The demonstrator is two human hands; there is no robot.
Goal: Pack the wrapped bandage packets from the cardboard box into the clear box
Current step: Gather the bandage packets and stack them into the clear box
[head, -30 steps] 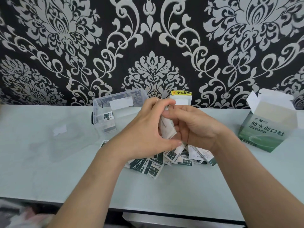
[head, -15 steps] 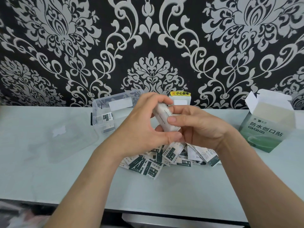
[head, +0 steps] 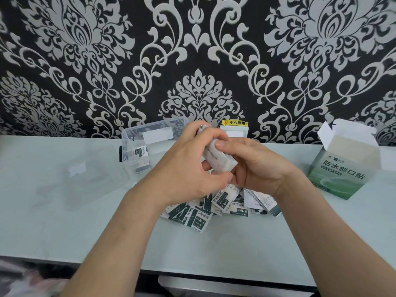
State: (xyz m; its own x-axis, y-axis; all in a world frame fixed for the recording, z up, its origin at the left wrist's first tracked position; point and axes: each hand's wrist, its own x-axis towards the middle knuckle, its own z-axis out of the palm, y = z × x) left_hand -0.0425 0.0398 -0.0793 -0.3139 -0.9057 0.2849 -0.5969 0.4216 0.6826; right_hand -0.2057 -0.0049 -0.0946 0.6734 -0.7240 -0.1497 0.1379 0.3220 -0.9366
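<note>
1. The clear box (head: 137, 146) stands open behind your left hand (head: 186, 168), with a few packets (head: 140, 152) inside. It looks light: a careless reach may push it away.
2. Your left hand and right hand (head: 259, 166) together pinch one stack of packets (head: 216, 159) above the table (head: 53, 221). The wrappers look smooth; if one grip loosens, the stack may fan out and fall.
3. Loose packets (head: 214, 206) lie under your hands, so dropped ones would mix in.
4. The cardboard box (head: 342, 168) stands open at far right; whether any remain inside, I cannot tell.
</note>
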